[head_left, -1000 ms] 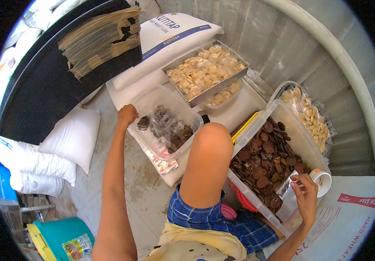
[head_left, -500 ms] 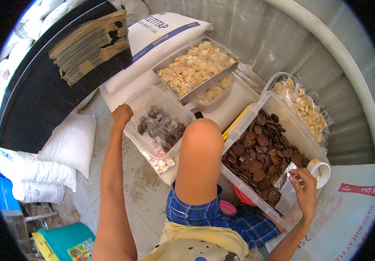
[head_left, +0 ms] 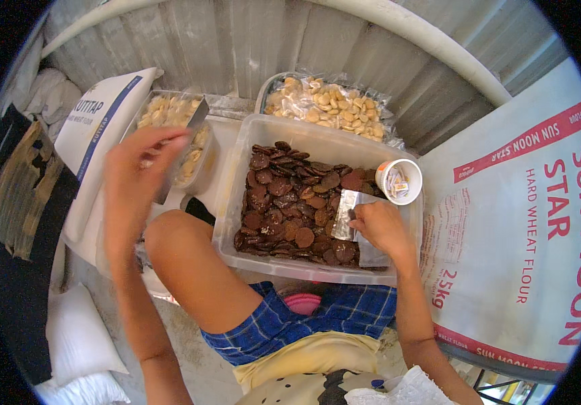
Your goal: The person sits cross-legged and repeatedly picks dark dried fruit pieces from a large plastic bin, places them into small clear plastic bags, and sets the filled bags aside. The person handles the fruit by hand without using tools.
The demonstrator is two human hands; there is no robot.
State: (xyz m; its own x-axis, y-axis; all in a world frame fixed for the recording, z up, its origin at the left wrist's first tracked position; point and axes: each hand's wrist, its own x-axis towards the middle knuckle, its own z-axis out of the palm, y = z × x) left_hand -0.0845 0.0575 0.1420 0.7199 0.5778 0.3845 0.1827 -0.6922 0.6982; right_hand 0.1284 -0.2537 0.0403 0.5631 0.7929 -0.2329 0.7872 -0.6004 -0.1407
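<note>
My left hand is raised over the left side, in front of the metal tray of pale discs; it is motion-blurred, so what it holds is unclear. My right hand, fingers closed, grips a silver packet at the right end of a translucent bin heaped with dark brown discs. A white cup with small packets inside leans at that bin's back right corner. The smaller container of dark pieces is mostly hidden behind my left arm and knee.
Bagged pale discs sit behind the bin against a corrugated metal wall. A large flour sack fills the right side. White sacks and a black curved panel are at the left. My bare knee is left of the bin.
The view has swung right, centring the bin. My left hand has left the smaller container's rim and risen toward the pale discs. My right hand stays on the silver packet.
</note>
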